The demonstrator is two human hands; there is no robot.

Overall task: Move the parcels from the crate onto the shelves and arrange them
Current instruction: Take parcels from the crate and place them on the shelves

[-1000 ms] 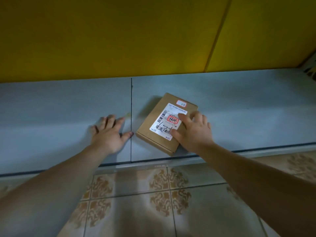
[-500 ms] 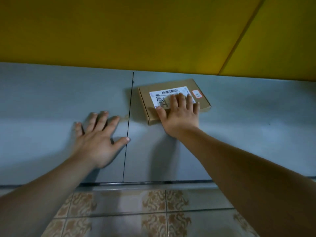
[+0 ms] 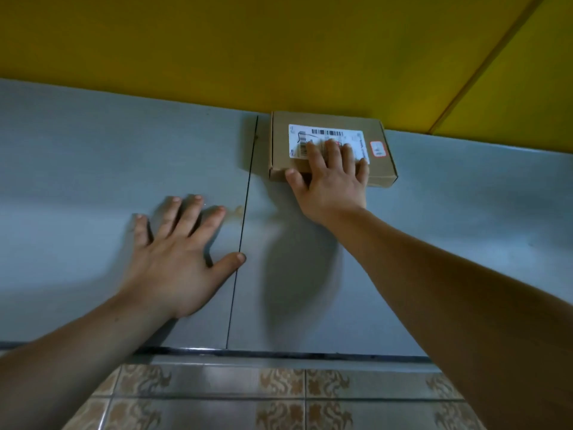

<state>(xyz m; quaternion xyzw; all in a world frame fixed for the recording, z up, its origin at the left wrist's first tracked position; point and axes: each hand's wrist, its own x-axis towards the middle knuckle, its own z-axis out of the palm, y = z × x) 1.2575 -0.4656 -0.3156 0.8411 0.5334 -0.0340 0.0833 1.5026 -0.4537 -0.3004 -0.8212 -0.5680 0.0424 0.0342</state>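
Head view is showing you leaning over a grey shelf (image 3: 93,181) with both hands spread out. Your right hand (image 3: 331,187) is lying flat on the top of a small cardboard parcel (image 3: 280,141), fingers straight across its white shipping label (image 3: 325,133) and thumb resting at the near edge. It is pressing rather than gripping. Your left hand (image 3: 176,262) is lying released and palm-down on the bare shelf, just left of the dark seam (image 3: 245,228) between two shelf panels, holding nothing.

The parcel is lying flat at the very back of the shelf. Its far edge is sitting against the yellow wall (image 3: 217,41), its left side is running just right of the seam, and a small red sticker (image 3: 377,148) is showing near its right end. It is looking squared up to the wall, so this parcel's placing seems nearly finished. What is probably remaining here is only lifting your palm off.

For the whole job, you are looking early on, as only this one parcel is showing on the shelf. The crate is lying outside the view, so you cannot tell how many parcels are waiting. Below the shelf edge, patterned floor tiles (image 3: 279,398) are showing.
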